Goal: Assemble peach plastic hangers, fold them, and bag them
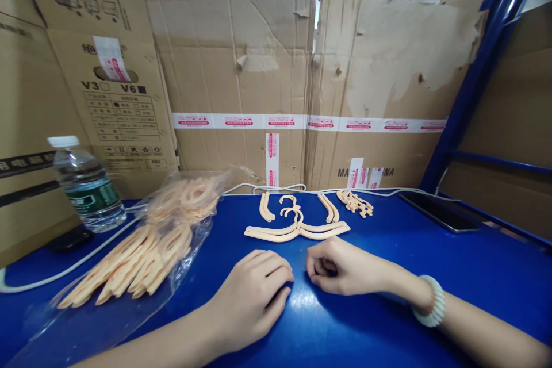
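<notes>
Both hands are down on the blue table [388, 322]. The left hand [254, 293] lies palm down, fingers loosely curled on nothing. The right hand [340, 267] is a loose fist, empty as far as I can see. Just beyond lies the peach hanger [297, 232], loose hanger pieces [354, 202] far right, bag of pieces [142, 253] left. Looks like a pause; any pick needs a short forward reach with opened fingers.
</notes>
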The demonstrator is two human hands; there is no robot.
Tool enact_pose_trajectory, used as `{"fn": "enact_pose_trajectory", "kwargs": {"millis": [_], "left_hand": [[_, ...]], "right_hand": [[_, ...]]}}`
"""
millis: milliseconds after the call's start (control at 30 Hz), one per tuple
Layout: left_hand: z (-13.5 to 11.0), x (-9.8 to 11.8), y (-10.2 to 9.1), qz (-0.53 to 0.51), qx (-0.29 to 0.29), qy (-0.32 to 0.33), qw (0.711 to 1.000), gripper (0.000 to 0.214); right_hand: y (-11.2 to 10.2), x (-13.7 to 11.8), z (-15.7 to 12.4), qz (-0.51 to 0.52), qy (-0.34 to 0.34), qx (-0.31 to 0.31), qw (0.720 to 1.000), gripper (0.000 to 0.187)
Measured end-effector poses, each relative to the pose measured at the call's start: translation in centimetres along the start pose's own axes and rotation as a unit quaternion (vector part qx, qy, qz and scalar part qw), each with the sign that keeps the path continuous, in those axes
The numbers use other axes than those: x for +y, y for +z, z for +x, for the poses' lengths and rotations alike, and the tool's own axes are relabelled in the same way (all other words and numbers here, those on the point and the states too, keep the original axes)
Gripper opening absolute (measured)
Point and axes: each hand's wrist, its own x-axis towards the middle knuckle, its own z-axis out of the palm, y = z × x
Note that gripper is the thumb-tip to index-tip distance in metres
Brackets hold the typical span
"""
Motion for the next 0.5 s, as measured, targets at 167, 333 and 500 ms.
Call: {"fn": "enact_pose_trajectory", "kwargs": {"millis": [167,333,500], "left_hand": [[-0.02,-0.42,0.21,0.006,0.001,0.012,1.0,0.02],[0.25,-0.4,0.11,0.025,0.025,0.015,0.999,0.018],[0.18,0.04,0.38,0.09,0.051,0.037,0.994,0.019]], "right_hand": [[0.13,-0.08,0.0,0.003,-0.007,-0.005,1.0,0.015],[0.43,-0.35,-0.01,-0.033,-0.041,-0.004,0.999,0.014],[0.97,-0.1,0.08,-0.059,-0.07,0.002,0.996,0.016]]}}
